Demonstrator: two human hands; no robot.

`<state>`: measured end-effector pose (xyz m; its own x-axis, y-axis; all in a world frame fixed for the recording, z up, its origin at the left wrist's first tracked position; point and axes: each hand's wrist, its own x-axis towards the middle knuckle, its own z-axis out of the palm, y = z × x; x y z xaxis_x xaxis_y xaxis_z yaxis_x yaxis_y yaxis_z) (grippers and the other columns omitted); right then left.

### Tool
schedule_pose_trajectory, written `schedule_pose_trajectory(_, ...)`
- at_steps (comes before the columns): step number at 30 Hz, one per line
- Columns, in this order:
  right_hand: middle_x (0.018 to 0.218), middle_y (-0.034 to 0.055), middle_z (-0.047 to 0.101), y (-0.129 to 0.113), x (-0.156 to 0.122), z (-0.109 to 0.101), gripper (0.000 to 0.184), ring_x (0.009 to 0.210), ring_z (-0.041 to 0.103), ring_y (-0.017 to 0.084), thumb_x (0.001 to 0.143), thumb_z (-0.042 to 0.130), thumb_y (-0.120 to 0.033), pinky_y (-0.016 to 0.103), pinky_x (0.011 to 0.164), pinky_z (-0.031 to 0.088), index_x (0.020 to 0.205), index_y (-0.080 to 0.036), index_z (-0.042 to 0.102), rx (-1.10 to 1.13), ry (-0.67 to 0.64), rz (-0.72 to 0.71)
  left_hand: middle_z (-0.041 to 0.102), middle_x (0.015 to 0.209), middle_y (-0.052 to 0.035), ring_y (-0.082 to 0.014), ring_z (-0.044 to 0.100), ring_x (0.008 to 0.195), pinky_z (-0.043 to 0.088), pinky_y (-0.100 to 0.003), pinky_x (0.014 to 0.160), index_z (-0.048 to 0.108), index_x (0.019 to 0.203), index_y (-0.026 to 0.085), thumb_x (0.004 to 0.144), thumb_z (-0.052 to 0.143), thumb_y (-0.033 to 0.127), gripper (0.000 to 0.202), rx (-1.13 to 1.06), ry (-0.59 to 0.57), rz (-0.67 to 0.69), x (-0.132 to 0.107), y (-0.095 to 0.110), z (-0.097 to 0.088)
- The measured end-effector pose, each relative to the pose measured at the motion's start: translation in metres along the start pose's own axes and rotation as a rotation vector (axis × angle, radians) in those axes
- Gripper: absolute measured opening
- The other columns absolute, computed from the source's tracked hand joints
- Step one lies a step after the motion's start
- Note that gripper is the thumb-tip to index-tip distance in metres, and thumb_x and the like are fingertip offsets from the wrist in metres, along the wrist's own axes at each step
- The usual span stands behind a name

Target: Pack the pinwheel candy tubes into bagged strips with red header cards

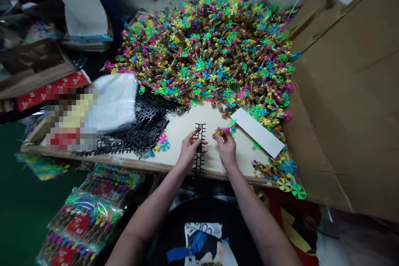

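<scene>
Reaching over the counter's [181, 133] front edge, both forearms slant inward from wide elbows, bringing the hands close together without touching. The left hand [188, 147] grips a black looped strip [199, 162] between thumb and fingers, keeping it lengthwise, its lower end by the front edge. The right hand [227, 147] pinches a small bead-filled toy [220, 132] with pink and green parts in its fingertips, just right of the strip.

As for containers, I see clear packs [81, 220] below the counter's front edge, toward the left, filled with rows of these colourful toys and red cards. White plastic bags [115, 102] lie near the left edge, beside and partly over a pile of black strips [146, 120]. Along the right edge stands a big cardboard box [343, 104]; its inside is hidden from me. Clear tubes full of coloured beads make up the great heap of toys [205, 50] at the back edge.
</scene>
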<state>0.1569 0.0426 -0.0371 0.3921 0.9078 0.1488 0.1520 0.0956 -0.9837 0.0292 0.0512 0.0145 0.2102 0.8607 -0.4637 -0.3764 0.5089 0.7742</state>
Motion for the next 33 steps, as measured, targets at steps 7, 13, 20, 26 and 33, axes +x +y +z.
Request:
schedule_pose_trajectory(7,0.091,0.0045,0.061,0.005,0.01,-0.011,0.016,0.081,0.058,0.016,0.083,0.051,-0.025,0.03,0.073,0.053,0.096,-0.022,0.061,-0.211,-0.185,-0.178,0.069,0.064,0.0017,-0.0091,0.059,0.044,0.048,-0.02,0.049,0.03,0.144,0.017,0.07,0.067,0.023,0.083,0.028,-0.013,-0.052,-0.001,-0.012,0.011)
schedule_pose_trajectory(13,0.099,0.0054,0.061,0.014,0.014,-0.018,0.022,0.087,0.059,0.017,0.085,0.05,-0.024,0.03,0.077,0.053,0.104,-0.023,0.062,-0.171,-0.248,-0.172,0.069,0.065,0.0013,-0.0096,0.058,0.043,0.046,-0.02,0.047,0.019,0.148,0.019,0.073,0.065,0.02,0.088,0.05,-0.043,-0.107,0.001,-0.012,0.019)
schedule_pose_trajectory(20,0.104,0.0068,0.063,0.016,0.018,-0.028,0.029,0.096,0.059,0.018,0.088,0.048,-0.023,0.032,0.087,0.049,0.113,-0.023,0.062,-0.211,-0.264,-0.207,0.068,0.064,0.0008,-0.0102,0.058,0.044,0.045,-0.02,0.046,0.019,0.148,0.016,0.07,0.067,0.022,0.091,0.064,-0.085,-0.157,0.004,-0.015,0.025)
schedule_pose_trajectory(26,0.107,0.0063,0.062,0.018,0.018,-0.024,0.034,0.096,0.059,0.018,0.086,0.046,-0.019,0.033,0.087,0.049,0.116,-0.024,0.06,-0.255,-0.261,-0.157,0.068,0.067,0.0017,-0.0094,0.058,0.045,0.046,-0.02,0.048,0.025,0.147,0.021,0.068,0.07,0.026,0.091,0.146,-0.072,-0.106,0.006,-0.019,0.03)
schedule_pose_trajectory(33,0.102,0.0062,0.06,0.027,0.024,-0.051,0.028,0.096,0.058,0.019,0.078,0.049,-0.017,0.036,0.088,0.049,0.103,-0.023,0.06,-0.145,-0.027,-0.111,0.066,0.084,-0.0053,-0.0126,0.061,0.065,0.049,-0.024,0.059,0.052,0.131,0.02,0.082,0.057,0.036,0.052,0.43,-0.075,0.035,0.048,-0.015,0.031)
